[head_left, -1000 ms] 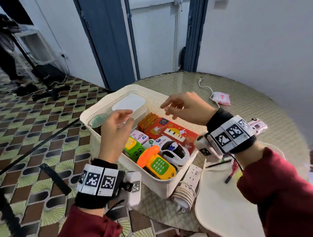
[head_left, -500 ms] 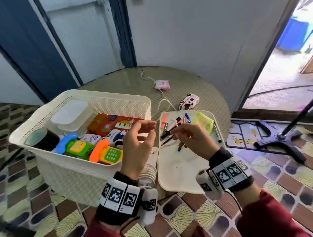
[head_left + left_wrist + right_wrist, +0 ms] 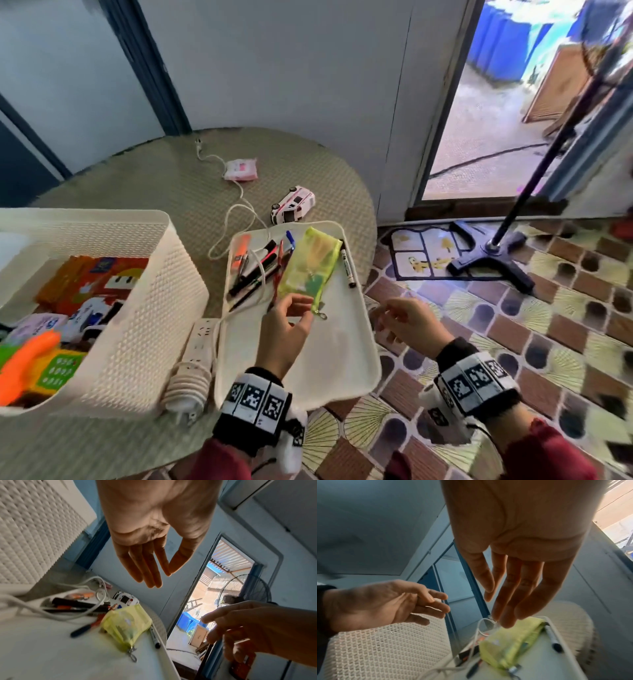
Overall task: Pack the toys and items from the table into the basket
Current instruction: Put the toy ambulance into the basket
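black stand (image 3: 493,253), floor mat (image 3: 424,253).

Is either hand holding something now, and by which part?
Nothing is held. The left hand and right hand are open above the tray.

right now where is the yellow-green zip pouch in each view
Head: yellow-green zip pouch lies on the white tray, centre of the picture, above the left hand.
Left wrist: pouch lower centre, zip pull toward the camera.
Right wrist: pouch lower centre-right, under the right hand.
Shared landmark: the black marker lying beside the pouch by the tray's rim.
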Demonstrator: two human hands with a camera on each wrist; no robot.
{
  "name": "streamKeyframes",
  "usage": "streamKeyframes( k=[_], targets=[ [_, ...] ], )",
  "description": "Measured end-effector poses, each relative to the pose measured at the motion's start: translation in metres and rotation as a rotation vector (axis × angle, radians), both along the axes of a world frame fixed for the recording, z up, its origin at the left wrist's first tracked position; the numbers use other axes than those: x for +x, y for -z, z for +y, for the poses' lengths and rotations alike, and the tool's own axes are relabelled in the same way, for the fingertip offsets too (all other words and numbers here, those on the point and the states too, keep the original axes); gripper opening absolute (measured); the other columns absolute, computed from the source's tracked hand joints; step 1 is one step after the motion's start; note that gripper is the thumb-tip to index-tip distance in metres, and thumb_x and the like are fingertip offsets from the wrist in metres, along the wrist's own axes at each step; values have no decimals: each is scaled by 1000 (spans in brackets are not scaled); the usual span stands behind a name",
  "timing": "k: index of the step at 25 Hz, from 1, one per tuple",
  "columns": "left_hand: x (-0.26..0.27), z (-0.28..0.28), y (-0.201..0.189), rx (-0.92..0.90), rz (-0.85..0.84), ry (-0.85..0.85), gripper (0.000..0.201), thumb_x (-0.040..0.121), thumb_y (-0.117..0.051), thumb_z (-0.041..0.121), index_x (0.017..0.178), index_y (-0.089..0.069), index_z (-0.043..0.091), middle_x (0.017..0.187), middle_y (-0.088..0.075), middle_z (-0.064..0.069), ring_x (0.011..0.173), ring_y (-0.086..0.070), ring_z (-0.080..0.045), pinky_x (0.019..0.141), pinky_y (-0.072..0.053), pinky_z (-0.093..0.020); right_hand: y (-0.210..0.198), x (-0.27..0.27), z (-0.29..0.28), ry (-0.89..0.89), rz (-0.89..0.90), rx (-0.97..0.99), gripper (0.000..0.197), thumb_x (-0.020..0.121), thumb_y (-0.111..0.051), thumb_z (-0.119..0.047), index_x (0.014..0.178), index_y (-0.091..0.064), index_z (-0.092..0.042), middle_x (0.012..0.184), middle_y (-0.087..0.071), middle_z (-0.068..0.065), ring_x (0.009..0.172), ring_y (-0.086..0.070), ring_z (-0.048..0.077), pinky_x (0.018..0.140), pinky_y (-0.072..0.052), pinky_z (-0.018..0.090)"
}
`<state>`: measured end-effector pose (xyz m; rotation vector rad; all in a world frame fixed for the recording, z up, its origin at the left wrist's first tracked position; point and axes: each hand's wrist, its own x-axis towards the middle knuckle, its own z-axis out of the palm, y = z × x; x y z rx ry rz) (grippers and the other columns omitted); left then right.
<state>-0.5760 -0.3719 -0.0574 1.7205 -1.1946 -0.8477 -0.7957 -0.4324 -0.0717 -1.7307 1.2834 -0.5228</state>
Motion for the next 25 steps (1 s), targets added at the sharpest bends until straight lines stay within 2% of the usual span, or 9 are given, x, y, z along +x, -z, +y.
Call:
streamKeyframes(
  k=[2,6,9,11,13,16,18,21,25],
  targets=[
    [-18,-15,10,26,2,-35,17,86,-60,3,95,-65,16,90,-65,10,86,-60,-2,71,-43,-7,6,-22,-14,-25,32,18,23,90,-51,4,88,-67,-12,71,-68,5,47,-57,4,49,-48,16],
    [-50,-45,27,77,10,-138,19,85,-62,6,96,-65,21,97,-66,5,97,-60,-11,85,-49,-29,14,-57,-49,-100,96,85,18,91,-52,2,92,-67,-7,71,-66,0,49,-58,5,49,-48,17],
    [-59,-64,31,81,-9,-221,22,85,-60,5,100,-65,22,102,-65,3,100,-59,-11,86,-48,-28,17,-65,-78,-169,141,120,16,93,-51,-2,96,-66,-7,75,-67,1,56,-60,11,54,-52,18],
    [-57,-75,32,78,-8,-268,23,87,-58,6,103,-65,21,104,-64,1,81,-62,2,69,-49,-16,17,-62,-93,-216,154,138,17,93,-50,-3,97,-66,-9,80,-68,3,59,-61,12,56,-52,18],
    [-53,-91,35,84,-20,-309,23,89,-57,8,108,-64,20,105,-65,-4,60,-61,0,52,-44,-10,18,-54,-115,-261,145,165,20,93,-49,-3,93,-64,-15,83,-68,6,60,-61,13,57,-53,19],
    [-38,-123,51,83,-141,-363,29,90,-59,16,118,-62,20,119,-65,-7,96,-64,-29,82,-51,-33,19,-33,-154,-331,151,153,23,92,-49,-2,86,-63,-19,79,-68,5,61,-63,18,63,-57,31],
    [-24,-146,71,83,-190,-363,34,90,-61,19,124,-59,20,131,-58,-4,118,-55,-23,99,-43,-33,22,-17,-182,-365,180,129,24,91,-46,-1,91,-66,-13,80,-69,4,60,-63,18,62,-57,27],
    [-8,-177,96,113,-332,-345,45,88,-64,26,132,-53,20,143,-48,-5,132,-43,-20,108,-36,-35,25,8,-220,-423,217,109,26,91,-45,-1,96,-67,-13,85,-68,2,57,-60,11,55,-51,15],
    [6,-210,117,343,-450,-287,73,82,-46,61,146,-35,28,159,-16,-3,148,-10,-22,118,-13,-42,33,33,-267,-509,213,98,21,91,-52,-5,92,-68,-18,79,-63,-6,55,-58,8,51,-44,10]
  ],
)
